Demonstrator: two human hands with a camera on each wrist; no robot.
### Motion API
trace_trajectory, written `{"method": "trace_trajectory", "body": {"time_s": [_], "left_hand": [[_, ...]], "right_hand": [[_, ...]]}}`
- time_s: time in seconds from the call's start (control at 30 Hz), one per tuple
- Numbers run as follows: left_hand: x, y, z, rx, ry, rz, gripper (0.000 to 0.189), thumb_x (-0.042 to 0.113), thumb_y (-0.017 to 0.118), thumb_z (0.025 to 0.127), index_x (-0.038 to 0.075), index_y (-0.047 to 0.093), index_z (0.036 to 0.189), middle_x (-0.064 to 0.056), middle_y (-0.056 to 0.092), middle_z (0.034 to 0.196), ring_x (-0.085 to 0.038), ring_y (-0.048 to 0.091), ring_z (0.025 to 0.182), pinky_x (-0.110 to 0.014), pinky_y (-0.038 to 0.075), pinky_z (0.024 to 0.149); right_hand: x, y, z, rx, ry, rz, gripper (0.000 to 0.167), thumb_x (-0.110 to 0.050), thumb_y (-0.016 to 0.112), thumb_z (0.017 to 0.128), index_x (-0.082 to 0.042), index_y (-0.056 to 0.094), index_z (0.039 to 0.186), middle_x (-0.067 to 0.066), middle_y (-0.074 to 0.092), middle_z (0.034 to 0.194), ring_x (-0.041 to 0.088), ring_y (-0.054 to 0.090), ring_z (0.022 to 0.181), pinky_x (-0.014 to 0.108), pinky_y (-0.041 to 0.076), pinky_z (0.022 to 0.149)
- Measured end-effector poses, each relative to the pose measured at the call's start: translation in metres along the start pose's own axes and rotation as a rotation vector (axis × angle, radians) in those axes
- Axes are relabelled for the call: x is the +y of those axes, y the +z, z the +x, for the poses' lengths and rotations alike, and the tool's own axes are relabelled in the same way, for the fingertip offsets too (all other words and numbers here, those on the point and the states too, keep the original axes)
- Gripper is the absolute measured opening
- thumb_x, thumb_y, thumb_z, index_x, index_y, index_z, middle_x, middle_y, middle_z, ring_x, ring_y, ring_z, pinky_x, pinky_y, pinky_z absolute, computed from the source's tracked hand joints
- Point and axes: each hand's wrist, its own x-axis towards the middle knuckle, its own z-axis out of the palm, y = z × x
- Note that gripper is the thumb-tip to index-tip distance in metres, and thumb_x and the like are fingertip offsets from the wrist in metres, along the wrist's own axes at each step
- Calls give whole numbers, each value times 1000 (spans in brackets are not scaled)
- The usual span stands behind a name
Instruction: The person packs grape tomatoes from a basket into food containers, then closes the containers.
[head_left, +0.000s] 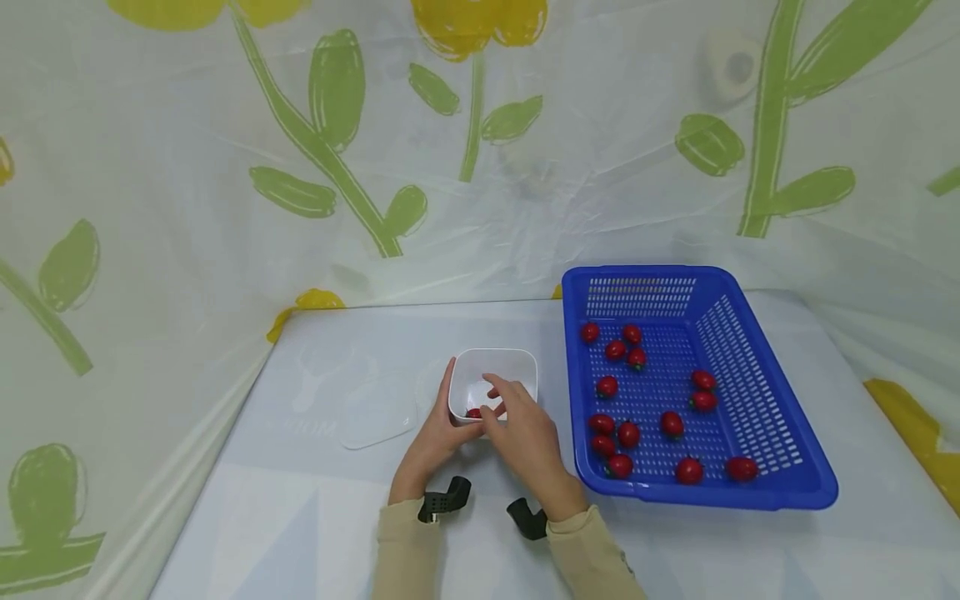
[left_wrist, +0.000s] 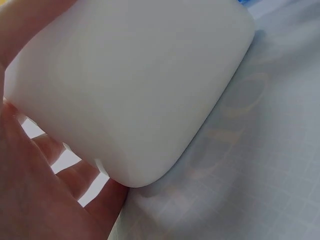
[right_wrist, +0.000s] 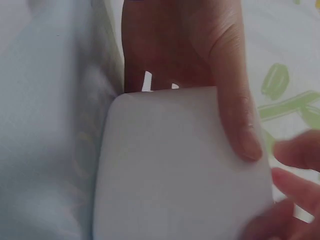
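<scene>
A white square container (head_left: 495,364) stands on the table, with a red cherry tomato (head_left: 473,412) inside by its near wall. My left hand (head_left: 435,437) grips the container from the left. Its thumb lies along the near wall, and its other fingers (left_wrist: 80,175) reach round the side. Over the container's near right rim is my right hand (head_left: 525,433), its fingers apart and loosely bent above the opening. No tomato shows between the right fingers (right_wrist: 300,150), which are partly blurred in the right wrist view.
A blue perforated basket (head_left: 573,375) holding several cherry tomatoes (head_left: 672,424) sits right of the container. Left of the container lies a clear lid (head_left: 378,412), flat on the white table (head_left: 262,517). A flower-printed curtain (head_left: 585,167) hangs behind the table.
</scene>
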Motion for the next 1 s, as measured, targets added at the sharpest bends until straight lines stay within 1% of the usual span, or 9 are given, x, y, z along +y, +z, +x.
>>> {"method": "trace_trajectory", "body": {"time_s": [0.07,0.23,0.33,0.47,0.63,0.73,0.9,0.97,1.0], "left_hand": [[2,0,-1,-3,-10,-22,104,25,76,70,42,2,140,3,18,143,-24,38,114,-33,41,83],[18,-1,-4,-27,-27,-64,104,19,76,72,33,1,143,-2,19,143,-30,37,116,-32,40,85],[28,0,-6,-33,-17,-46,104,18,75,72,28,0,144,-3,17,144,-32,35,118,-34,39,87],[33,-1,-8,-37,-6,-22,104,17,74,73,24,-1,144,-6,16,145,-33,33,119,-33,39,87],[33,-1,-8,-45,-18,-14,104,19,74,73,27,-2,144,-5,17,144,-33,35,117,-33,38,87],[33,-2,-8,-41,-25,-8,105,22,75,73,28,-2,143,-4,17,144,-32,36,116,-33,38,86],[32,-2,-8,-47,-44,-18,105,23,75,72,31,-2,143,-3,20,142,-30,38,114,-34,38,85],[31,-2,-8,-41,-54,-12,105,25,75,72,32,-2,143,-3,22,142,-29,38,114,-35,37,86],[30,-2,-8,-33,-62,-3,105,26,75,71,34,-1,143,-2,22,142,-27,37,114,-35,36,87]], "right_hand": [[-1,0,1,42,8,49,40,-22,61,84,-20,52,123,-3,58,99,11,57,78,20,43,56],[-2,-1,0,141,-20,127,34,-19,58,85,-19,55,119,-6,58,97,7,56,78,20,46,58],[-4,-2,1,159,-33,131,32,-18,59,84,-19,57,116,-6,59,94,5,56,75,19,45,57],[-6,-5,0,171,-38,136,29,-18,60,83,-19,59,112,-8,59,92,4,56,73,19,45,57],[-12,-15,-1,197,-86,191,31,-15,60,84,-20,59,114,-8,60,92,3,55,77,21,45,55],[-18,-24,-3,184,-97,248,32,-14,60,84,-21,58,115,-8,60,93,3,55,79,21,45,54],[-29,-44,-7,86,-42,457,33,-15,58,86,-26,56,117,-10,59,96,4,56,81,23,46,55],[-32,-54,-9,56,-41,544,34,-14,57,86,-26,55,117,-9,60,97,5,57,83,25,48,57],[-34,-60,-10,50,-49,566,33,-14,57,86,-26,55,117,-9,60,98,6,57,84,26,48,59]]}}
